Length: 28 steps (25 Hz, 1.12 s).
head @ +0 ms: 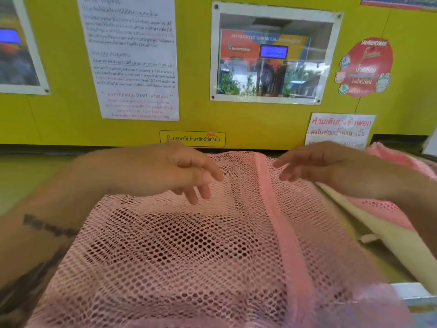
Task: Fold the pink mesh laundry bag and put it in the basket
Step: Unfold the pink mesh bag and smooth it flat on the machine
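The pink mesh laundry bag (189,252) lies spread out in front of me and fills the lower middle of the view. A solid pink band (281,221) runs down it from the far edge toward me. My left hand (175,171) hovers over the bag's far left part with fingers loosely spread and holds nothing. Over the far right part, beside the band, my right hand (314,164) is held with fingers apart and also holds nothing. No basket is in view.
A yellow machine panel (236,119) with paper notices and a framed picture stands close behind the bag. A cream-coloured edge (378,233) runs diagonally at the right, with more pink mesh (387,209) beyond it. A pale surface (23,181) shows at the left.
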Motion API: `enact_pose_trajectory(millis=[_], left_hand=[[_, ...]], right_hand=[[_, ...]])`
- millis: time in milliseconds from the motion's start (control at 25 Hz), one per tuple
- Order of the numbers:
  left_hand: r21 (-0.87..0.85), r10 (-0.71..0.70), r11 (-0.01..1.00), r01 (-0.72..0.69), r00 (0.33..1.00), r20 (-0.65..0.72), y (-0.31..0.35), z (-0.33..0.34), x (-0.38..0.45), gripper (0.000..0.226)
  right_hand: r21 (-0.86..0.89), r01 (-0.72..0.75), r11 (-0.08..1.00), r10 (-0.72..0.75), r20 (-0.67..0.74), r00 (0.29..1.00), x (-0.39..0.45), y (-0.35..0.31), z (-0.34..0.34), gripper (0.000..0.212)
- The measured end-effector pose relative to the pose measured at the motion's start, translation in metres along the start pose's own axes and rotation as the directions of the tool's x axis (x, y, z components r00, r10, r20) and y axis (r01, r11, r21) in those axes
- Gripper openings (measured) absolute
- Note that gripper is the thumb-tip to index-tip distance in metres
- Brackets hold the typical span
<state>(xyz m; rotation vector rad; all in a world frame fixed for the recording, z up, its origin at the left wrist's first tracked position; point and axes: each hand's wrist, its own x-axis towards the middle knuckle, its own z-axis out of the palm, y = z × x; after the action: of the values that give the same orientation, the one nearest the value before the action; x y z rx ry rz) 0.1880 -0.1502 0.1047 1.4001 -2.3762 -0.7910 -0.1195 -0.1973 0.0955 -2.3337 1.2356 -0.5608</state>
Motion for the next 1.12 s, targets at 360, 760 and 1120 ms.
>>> enact_pose_trajectory(millis=[360, 760, 1120], left_hand=[[0.485, -0.4, 0.801, 0.351, 0.916, -0.003, -0.082, 0.038, 0.057, 0.093], [0.338, -0.393, 0.864, 0.374, 0.919, -0.013, -0.054, 0.036, 0.012, 0.07], [0.274, -0.378, 0.844, 0.461, 0.874, -0.305, -0.077, 0.014, 0.005, 0.067]], right_hand=[[-0.517, -0.149, 0.843, 0.335, 0.287, 0.898, 0.035, 0.054, 0.055, 0.076], [-0.494, -0.015, 0.87, 0.23, 0.379, 0.896, 0.026, -0.002, 0.08, 0.08], [-0.472, -0.132, 0.872, 0.176, 0.049, 0.983, 0.06, -0.011, 0.053, 0.074]])
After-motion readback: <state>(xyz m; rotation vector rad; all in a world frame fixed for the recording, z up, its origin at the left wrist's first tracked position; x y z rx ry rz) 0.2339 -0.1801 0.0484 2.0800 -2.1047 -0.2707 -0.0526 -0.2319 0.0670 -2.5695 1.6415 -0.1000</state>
